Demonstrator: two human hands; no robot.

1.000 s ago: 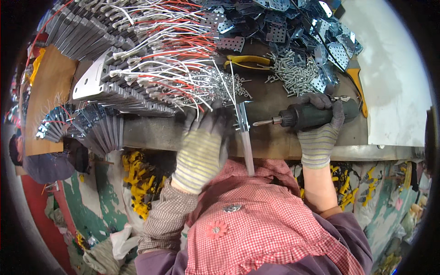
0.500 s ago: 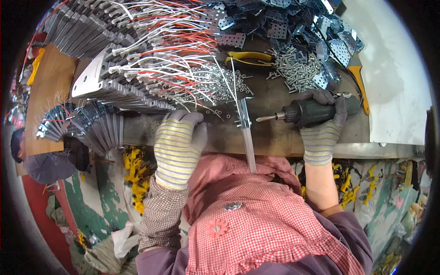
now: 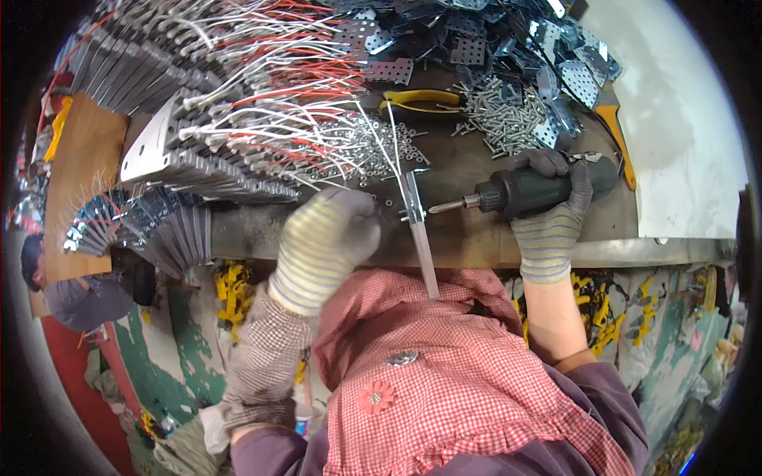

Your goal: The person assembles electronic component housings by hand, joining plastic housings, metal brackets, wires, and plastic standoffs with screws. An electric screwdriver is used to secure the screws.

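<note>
My right hand (image 3: pixel 548 226), in a striped glove, is wrapped around a dark electric screwdriver (image 3: pixel 532 190). Its bit points left, with the tip close to the side of a narrow metal bar (image 3: pixel 421 246). That bar lies over the table's front edge; a bracket, small screws and two white wires are at its upper end. Left of the bar is my gloved left hand (image 3: pixel 325 246), its fingers smeared by motion, so what they hold, if anything, cannot be made out. Loose nuts (image 3: pixel 373 147) lie beyond it.
Stacked metal units (image 3: pixel 230 170) with white and red wires fill the left. Yellow-handled pliers (image 3: pixel 425 97), a pile of screws (image 3: pixel 504 119) and perforated plates (image 3: pixel 468 47) lie at the back. A yellow-handled tool (image 3: pixel 619 147) rests beside a white sheet (image 3: pixel 683 159).
My left hand has moved right from beside the wired stack toward the bar. The screwdriver in my right hand has come left, its tip nearer the bar.
</note>
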